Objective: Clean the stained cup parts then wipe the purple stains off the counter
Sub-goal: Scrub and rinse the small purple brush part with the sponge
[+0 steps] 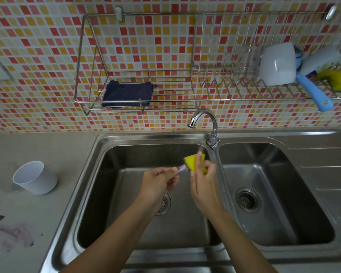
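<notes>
Sink basin [126, 158] underlies left hand [158, 181] pinching purple part [180, 168], right hand [202, 182] gripping sponge [191, 161] (white cup [35, 178] on stained counter [47, 146]).

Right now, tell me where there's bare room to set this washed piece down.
Bare: the ribbed drainboard right of the right basin, that basin itself, and the counter strip between the white cup and the tiled wall. Crowded: the left basin, where the left hand and right hand work; the purple stains at lower left.
</notes>
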